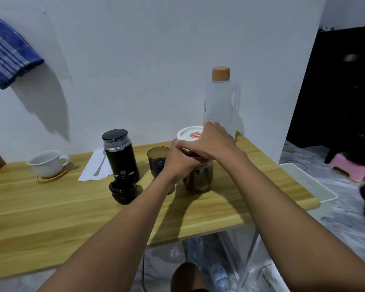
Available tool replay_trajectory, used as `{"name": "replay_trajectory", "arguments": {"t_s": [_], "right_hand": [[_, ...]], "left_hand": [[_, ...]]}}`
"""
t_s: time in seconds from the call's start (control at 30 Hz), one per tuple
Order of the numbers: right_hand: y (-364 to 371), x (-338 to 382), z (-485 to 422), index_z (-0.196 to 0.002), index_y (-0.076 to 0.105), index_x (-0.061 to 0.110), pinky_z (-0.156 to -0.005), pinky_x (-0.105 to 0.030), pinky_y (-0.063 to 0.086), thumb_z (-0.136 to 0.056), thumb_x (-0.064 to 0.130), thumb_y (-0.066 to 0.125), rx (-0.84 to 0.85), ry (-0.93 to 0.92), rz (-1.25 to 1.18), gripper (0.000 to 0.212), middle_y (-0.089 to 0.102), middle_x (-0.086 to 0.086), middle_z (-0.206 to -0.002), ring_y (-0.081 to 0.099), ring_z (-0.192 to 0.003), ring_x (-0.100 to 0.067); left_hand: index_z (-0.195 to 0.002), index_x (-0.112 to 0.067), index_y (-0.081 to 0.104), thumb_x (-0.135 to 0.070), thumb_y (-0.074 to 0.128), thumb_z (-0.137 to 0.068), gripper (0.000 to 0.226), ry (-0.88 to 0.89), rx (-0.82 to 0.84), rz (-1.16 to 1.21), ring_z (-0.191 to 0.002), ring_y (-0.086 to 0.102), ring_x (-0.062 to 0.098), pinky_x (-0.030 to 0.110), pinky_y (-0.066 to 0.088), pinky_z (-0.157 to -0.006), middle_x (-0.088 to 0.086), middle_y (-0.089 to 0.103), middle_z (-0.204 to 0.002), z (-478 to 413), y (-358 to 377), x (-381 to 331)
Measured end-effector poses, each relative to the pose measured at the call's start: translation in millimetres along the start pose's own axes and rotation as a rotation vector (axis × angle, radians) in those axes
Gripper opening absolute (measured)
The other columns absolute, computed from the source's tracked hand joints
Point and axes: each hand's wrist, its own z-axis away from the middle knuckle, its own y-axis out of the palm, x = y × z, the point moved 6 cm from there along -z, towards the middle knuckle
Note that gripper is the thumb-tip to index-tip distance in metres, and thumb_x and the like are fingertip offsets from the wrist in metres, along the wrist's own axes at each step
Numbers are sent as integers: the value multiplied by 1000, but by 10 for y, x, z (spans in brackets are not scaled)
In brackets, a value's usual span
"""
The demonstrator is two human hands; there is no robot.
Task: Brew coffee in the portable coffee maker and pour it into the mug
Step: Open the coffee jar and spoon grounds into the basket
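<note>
Both of the person's hands are on the jar (198, 180), which stands on the wooden table (51, 218) toward its back right part. The left hand (177, 163) wraps the upper part of the glass just under the lid (189, 133), fingers curled round it in a grip. The right hand (211, 144) lies over the top, fingers bent down across the right and far rim of the lid and holding it; the fingertips on the far side are hidden. The jar is upright, its long axis vertical, the white lid facing up, with dark brown contents showing through the lower glass below the hands.

Just left of the jar, partly behind the left hand, stands a smoky see-through cup (157, 159). Further left is the black coffee maker (120, 154), upright too, and in front of it, nearer than the jar, lies a separate black round part (122, 189). Left again lies a white napkin (95, 167) with a spoon (100, 165) on it, and far left of the jar the white mug (46, 163) sits on a wooden coaster (52, 178), handle turned toward the jar. Right behind the jar, against the wall, rises a tall clear bottle (219, 102) with an orange cap (220, 73). A white tray (308, 182) lies off the table edge to the jar's right.
</note>
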Motion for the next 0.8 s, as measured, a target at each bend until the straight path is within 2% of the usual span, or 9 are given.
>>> {"name": "replay_trajectory", "arguments": {"t_s": [0.13,0.23,0.33,0.4,0.57,0.63,0.7,0.77,0.8], "right_hand": [[-30,-19,-61,-96,57,21,-58,-31,35,-54,86,57,-23,-126,-7,77,56,6,-92,53,-88,-20],[-71,-43,-119,-100,64,28,-74,-39,54,-52,79,64,213,-227,-161,71,67,7,-99,61,-91,-17],[-132,8,-199,-129,57,21,-98,-46,48,-54,90,58,347,-234,-80,102,60,-4,-134,56,-116,-22],[-146,30,-264,-139,47,15,-100,-47,42,-42,105,41,325,-121,102,133,49,-9,-140,45,-125,-28],[-183,206,-282,-91,55,15,-69,-36,43,-55,84,58,353,-154,300,78,57,-2,-97,53,-86,-22],[-219,245,-298,-110,61,16,-80,-38,49,-61,70,66,457,-243,256,73,61,-5,-116,58,-101,-24],[-289,273,-264,-144,45,17,-97,-34,43,-71,63,73,543,-268,204,91,49,-3,-145,49,-127,-24],[-308,234,-281,-152,31,19,-105,-38,38,-66,81,65,550,-195,189,111,39,-2,-154,41,-136,-26],[-302,205,-287,-147,38,17,-104,-41,39,-62,90,58,520,-148,236,114,43,-4,-150,44,-133,-28]], "left_hand": [[-129,-17,61,-4,92,-62,75,18,17,-52,-108,68,17,45,57,-94,2,74,-113,-22,-38,-14],[-116,-30,66,-11,92,-63,62,36,19,-71,-101,70,7,37,59,-91,-8,75,-106,-7,-40,-27],[-112,-23,69,-15,90,-66,52,31,32,-65,-98,72,16,43,59,-89,-1,77,-101,-27,-8,-9],[-113,-15,68,-16,90,-66,52,10,32,-45,-98,73,21,47,59,-89,4,77,-100,-51,8,30],[-123,-22,61,-28,96,-60,72,-8,-6,-46,-98,71,7,28,59,-80,-7,75,-105,-46,4,68],[-126,-25,58,-31,97,-59,78,9,-8,-52,-101,69,6,26,59,-82,-10,74,-108,-34,0,44],[-130,-23,56,-32,97,-58,84,-5,-2,-39,-108,68,13,35,59,-90,-5,72,-115,-41,1,56],[-131,-21,55,-33,97,-58,85,-21,-4,-25,-110,67,17,41,59,-92,-2,71,-116,-35,6,69],[-130,-21,55,-33,97,-58,84,-19,-12,-25,-109,68,16,42,59,-92,-2,71,-116,-30,6,69]]}}
